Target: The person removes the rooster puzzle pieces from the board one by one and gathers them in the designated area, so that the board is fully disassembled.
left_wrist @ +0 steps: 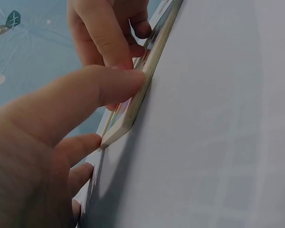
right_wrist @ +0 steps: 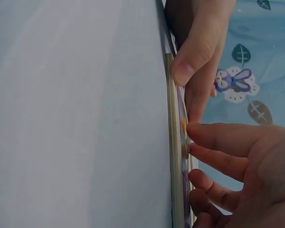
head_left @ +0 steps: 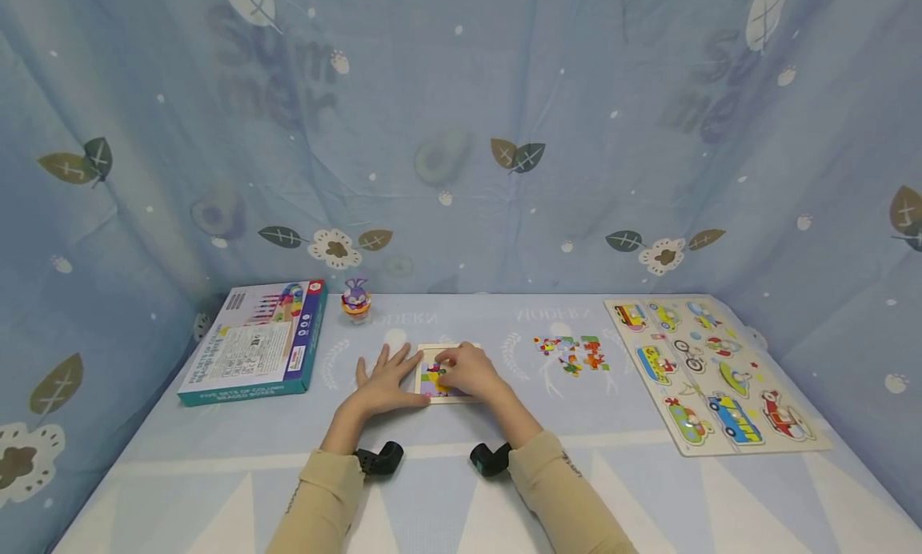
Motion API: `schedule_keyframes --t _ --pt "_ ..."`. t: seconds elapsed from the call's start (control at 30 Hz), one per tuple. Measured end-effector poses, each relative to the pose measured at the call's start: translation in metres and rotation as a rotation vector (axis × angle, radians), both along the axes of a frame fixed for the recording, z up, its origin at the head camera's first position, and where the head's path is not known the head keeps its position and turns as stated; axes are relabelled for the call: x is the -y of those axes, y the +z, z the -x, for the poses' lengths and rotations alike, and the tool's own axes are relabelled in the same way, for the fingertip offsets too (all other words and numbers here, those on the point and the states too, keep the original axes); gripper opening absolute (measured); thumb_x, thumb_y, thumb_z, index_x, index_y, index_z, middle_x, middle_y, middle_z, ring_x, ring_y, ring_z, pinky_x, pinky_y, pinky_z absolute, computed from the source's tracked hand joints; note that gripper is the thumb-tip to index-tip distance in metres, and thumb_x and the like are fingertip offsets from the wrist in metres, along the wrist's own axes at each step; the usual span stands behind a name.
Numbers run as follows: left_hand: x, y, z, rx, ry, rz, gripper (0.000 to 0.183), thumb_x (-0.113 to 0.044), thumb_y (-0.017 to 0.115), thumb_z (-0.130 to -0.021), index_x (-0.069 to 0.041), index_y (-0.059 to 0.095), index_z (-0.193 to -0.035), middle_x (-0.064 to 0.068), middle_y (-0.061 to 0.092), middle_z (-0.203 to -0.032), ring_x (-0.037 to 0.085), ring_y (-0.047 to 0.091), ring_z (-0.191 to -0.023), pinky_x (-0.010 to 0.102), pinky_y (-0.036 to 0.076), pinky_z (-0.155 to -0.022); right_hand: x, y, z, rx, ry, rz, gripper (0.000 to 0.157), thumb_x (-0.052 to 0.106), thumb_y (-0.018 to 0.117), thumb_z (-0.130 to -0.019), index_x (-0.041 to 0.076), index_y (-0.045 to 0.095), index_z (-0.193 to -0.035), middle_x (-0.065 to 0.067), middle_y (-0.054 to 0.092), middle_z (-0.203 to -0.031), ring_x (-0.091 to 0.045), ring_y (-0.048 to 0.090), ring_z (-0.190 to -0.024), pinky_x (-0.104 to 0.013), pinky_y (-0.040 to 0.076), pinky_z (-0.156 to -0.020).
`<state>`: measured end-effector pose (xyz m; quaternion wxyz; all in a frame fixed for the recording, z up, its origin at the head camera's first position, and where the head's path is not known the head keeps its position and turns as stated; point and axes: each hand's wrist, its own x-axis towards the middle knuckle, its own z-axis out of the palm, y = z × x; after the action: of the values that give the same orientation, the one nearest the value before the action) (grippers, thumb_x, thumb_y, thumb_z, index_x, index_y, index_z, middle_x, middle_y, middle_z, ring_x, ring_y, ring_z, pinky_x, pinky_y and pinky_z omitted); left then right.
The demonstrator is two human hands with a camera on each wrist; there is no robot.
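A small wooden jigsaw tray (head_left: 448, 400) with a pale rim lies flat on the table, some colourful pieces set inside it. My left hand (head_left: 384, 387) rests along its left side with fingers spread; the left thumb (left_wrist: 126, 85) presses on the near rim. Over the tray, my right hand (head_left: 471, 371) pinches a small jigsaw piece (right_wrist: 186, 151) between thumb and fingertips, right at the picture surface. The right hand hides much of the tray's right half.
Several loose jigsaw pieces (head_left: 571, 354) lie right of the tray. Farther right is a large wooden vehicle puzzle board (head_left: 709, 370). A flat toy box (head_left: 248, 342) sits at the left, with a purple rabbit figure (head_left: 356, 300) beside it. A patterned curtain (head_left: 461, 138) hangs behind.
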<state>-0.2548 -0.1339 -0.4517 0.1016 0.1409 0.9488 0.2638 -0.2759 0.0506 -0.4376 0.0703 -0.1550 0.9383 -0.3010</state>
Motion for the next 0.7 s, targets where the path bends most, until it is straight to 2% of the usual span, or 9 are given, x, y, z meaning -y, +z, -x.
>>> schedule_keyframes --t 0.1,0.2,0.47,0.7 --pt "0.0 0.0003 0.0001 0.002 0.0 -0.006 0.087 -0.049 0.069 -0.073 -0.016 0.033 -0.145 0.011 0.016 -0.154 0.04 -0.005 -0.139 0.065 -0.015 -0.1 0.0023 0.0005 -0.0006 0.0 -0.004 -0.016 0.031 0.019 0.074 -0.076 0.013 0.069 -0.106 -0.006 0.055 -0.089 -0.019 0.05 -0.078 -0.033 0.043 -0.065" --pt "-0.0001 0.0007 -0.0004 -0.002 0.001 -0.016 0.087 -0.048 0.07 -0.073 -0.015 0.034 -0.144 0.012 0.017 -0.153 0.041 -0.005 -0.139 0.065 -0.015 -0.1 0.0036 0.0004 -0.0007 -0.001 -0.002 0.018 0.028 0.016 0.074 -0.076 0.012 0.066 -0.102 -0.004 0.053 -0.087 -0.017 0.048 -0.076 -0.031 0.041 -0.064" --pt "-0.0011 0.0014 -0.0016 0.009 -0.001 -0.024 0.085 -0.047 0.069 -0.074 -0.015 0.034 -0.144 0.012 0.016 -0.153 0.04 -0.005 -0.139 0.065 -0.015 -0.1 0.0032 -0.0032 0.0 0.066 -0.024 0.252 0.013 0.004 0.066 -0.082 0.009 0.059 -0.092 -0.002 0.061 -0.08 -0.012 0.054 -0.069 -0.024 0.044 -0.061" --pt "-0.0004 0.002 -0.0015 0.004 0.002 -0.026 0.075 -0.047 0.061 -0.082 -0.016 0.034 -0.144 0.011 0.017 -0.153 0.04 -0.006 -0.139 0.064 -0.016 -0.1 0.0018 -0.0034 -0.0006 0.085 -0.032 0.323 0.011 0.003 0.065 -0.083 0.006 0.059 -0.092 -0.004 0.061 -0.079 -0.011 0.053 -0.062 -0.022 0.045 -0.055"
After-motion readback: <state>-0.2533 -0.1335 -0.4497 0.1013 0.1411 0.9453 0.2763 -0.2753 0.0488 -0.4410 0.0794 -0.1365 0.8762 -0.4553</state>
